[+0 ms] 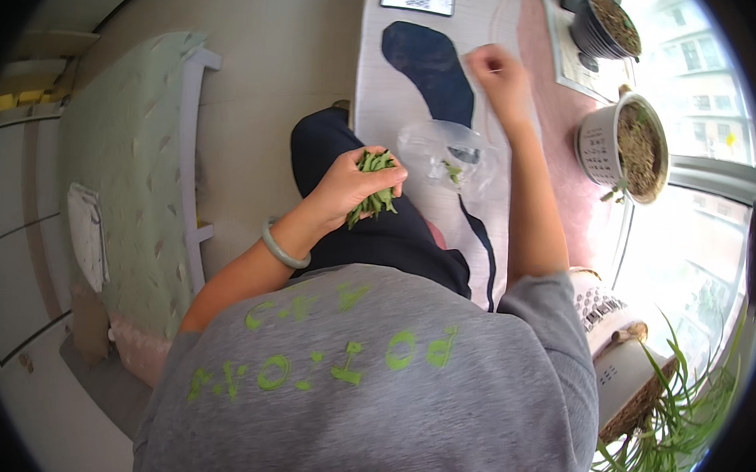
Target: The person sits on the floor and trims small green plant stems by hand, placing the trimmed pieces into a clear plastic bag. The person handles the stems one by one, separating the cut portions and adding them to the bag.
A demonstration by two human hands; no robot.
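Observation:
A bunch of slender green leaves or pods fills my left hand, which is held above my lap with the fingers curled round it. A pale bangle circles that wrist. To the right, on a light-coloured cloth, sits a clear plastic bag or tub with a few green pieces in it. My right hand is raised beyond it, blurred, with bent fingers. A tiny light glint shows at its fingers; whether it holds anything is unclear. Beside it is a long dark navy shape, perhaps printed on the cloth.
A phone with a lit screen lies at the far end of the cloth. Several plant pots line the bright window, among them a grey pot and a white pot. A bed with a green cover stands on the left.

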